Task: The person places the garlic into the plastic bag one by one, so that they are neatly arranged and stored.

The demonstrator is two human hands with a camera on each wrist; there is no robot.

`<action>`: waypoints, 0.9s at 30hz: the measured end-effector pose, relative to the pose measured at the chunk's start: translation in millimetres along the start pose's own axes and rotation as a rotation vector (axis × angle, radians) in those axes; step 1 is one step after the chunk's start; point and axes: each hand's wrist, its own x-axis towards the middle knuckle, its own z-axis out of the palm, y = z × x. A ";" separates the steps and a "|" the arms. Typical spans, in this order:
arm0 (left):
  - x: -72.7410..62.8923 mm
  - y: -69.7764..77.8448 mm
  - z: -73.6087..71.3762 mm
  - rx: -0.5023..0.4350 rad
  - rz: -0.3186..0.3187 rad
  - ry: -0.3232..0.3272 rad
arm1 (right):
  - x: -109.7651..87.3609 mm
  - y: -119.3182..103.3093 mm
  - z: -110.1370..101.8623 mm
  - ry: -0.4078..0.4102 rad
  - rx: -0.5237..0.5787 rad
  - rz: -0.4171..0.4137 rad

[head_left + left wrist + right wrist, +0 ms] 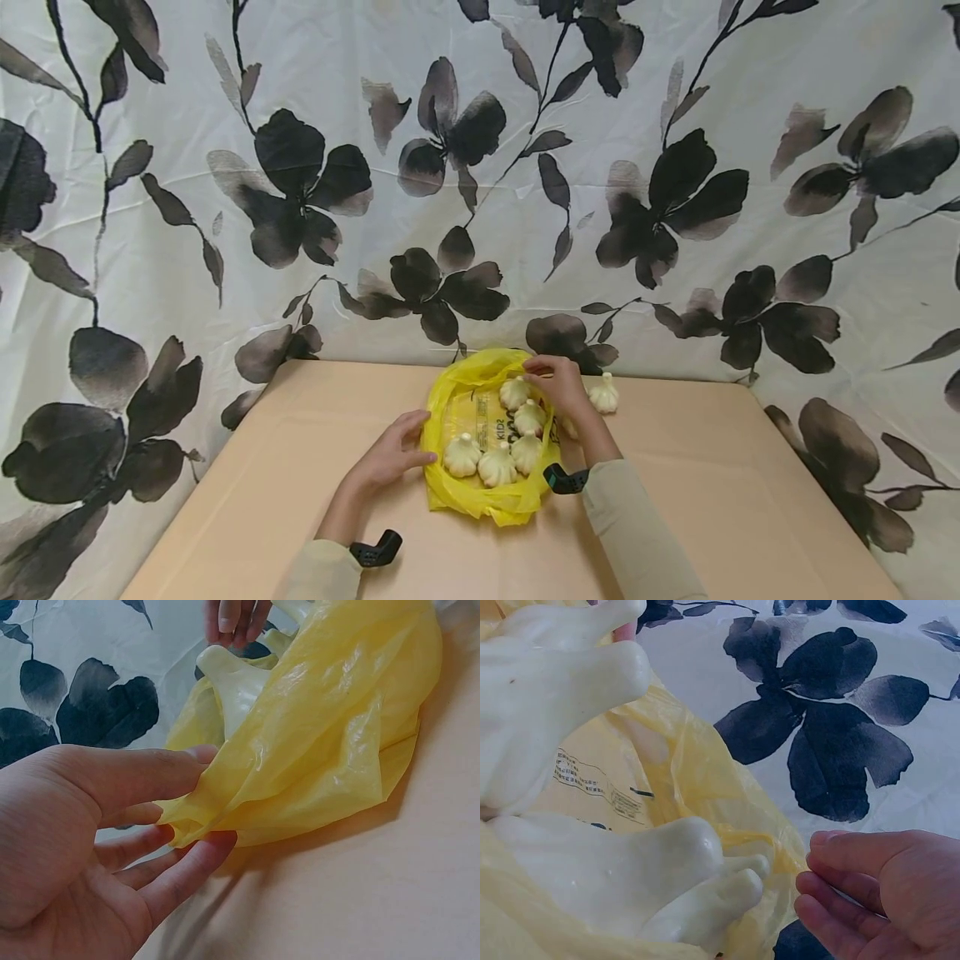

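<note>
A yellow plastic bag [487, 502] lies spread with its mouth upward, and several white garlic bulbs [498, 465] sit inside it. At its left side my left hand [390, 454] pinches the rim; the left wrist view shows the thumb above the film [322, 750] and fingers below. My right hand [558, 387] is at the far right rim, its fingertips bunched on the bag's edge in the right wrist view, where the film [705, 776] creases toward them. Another garlic bulb [603, 393] lies outside the bag, beyond the right wrist.
The bag rests on a light tan tabletop [712, 483]. Behind the table hangs a white cloth [555, 258] printed with dark flowers. A black device [377, 548] is worn on the left wrist, and a similar device [566, 479] on the right.
</note>
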 end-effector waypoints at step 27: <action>7.1 -2.3 7.5 0.032 -0.016 0.023 | -12.8 7.7 -24.6 0.029 0.009 -0.062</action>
